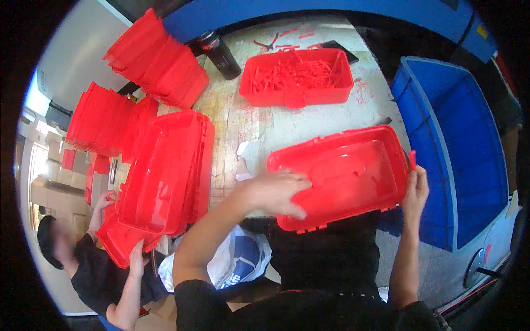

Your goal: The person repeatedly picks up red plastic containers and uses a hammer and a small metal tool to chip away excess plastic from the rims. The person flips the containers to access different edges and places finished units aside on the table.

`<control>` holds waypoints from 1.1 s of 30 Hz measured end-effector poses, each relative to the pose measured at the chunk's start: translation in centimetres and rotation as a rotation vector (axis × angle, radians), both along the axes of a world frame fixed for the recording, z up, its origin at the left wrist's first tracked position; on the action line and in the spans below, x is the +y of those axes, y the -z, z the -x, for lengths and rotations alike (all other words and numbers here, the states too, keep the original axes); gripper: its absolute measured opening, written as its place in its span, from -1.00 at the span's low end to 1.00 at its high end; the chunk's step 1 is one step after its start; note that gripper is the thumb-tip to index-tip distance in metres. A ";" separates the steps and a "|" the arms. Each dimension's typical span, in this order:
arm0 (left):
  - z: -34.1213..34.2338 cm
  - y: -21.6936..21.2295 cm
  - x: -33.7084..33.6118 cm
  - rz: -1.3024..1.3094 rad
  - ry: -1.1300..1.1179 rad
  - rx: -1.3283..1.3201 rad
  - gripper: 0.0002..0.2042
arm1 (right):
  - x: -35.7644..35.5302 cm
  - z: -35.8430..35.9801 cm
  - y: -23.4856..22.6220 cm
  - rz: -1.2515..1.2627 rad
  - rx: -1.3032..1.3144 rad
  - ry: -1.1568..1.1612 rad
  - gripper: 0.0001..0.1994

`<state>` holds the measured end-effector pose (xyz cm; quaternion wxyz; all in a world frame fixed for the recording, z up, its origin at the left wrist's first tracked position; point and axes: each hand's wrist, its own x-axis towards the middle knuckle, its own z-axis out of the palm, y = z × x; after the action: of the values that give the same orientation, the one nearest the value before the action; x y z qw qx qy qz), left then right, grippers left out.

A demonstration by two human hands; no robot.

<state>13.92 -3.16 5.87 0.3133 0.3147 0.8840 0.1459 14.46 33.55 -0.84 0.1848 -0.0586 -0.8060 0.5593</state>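
A shallow red plastic box [348,176] with a rounded floor lies in front of me at the table's near edge, tilted slightly. My left hand [279,193] reaches over its left end, fingers spread across the rim and a little blurred. At the box's right end, my right hand [417,190] is closed, and a small red plastic strip [412,160] sticks up from its fingers. Whether that hand also presses on the box's rim I cannot tell.
Behind stands a red bin [295,99] full of red scraps, near pliers [268,42] and a black bottle [220,55]. Stacked red boxes [157,60] rise at left. A co-worker [105,276] handles a red part there. A large blue crate [447,149] stands at right.
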 end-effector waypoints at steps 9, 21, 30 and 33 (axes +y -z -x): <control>-6.1 5.4 2.8 -0.423 -0.439 -0.012 -0.75 | -8.3 5.7 1.4 -0.264 -0.026 -0.401 -0.80; 12.7 5.5 5.9 -0.058 0.183 0.556 -0.74 | -7.7 3.4 -1.5 1.023 -0.495 -0.709 -0.72; 11.5 5.9 -0.4 -0.043 -0.317 0.584 -0.67 | -6.7 4.0 -3.3 0.374 -0.292 -0.604 -0.79; 9.7 6.5 -1.6 -0.056 -0.384 0.544 -0.69 | -8.3 5.0 -3.4 0.275 -0.167 -0.633 -0.82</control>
<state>4.24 -4.72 -0.61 0.0236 0.1783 0.9741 0.1373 9.46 25.23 2.58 -0.0739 0.1243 -0.7135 0.6855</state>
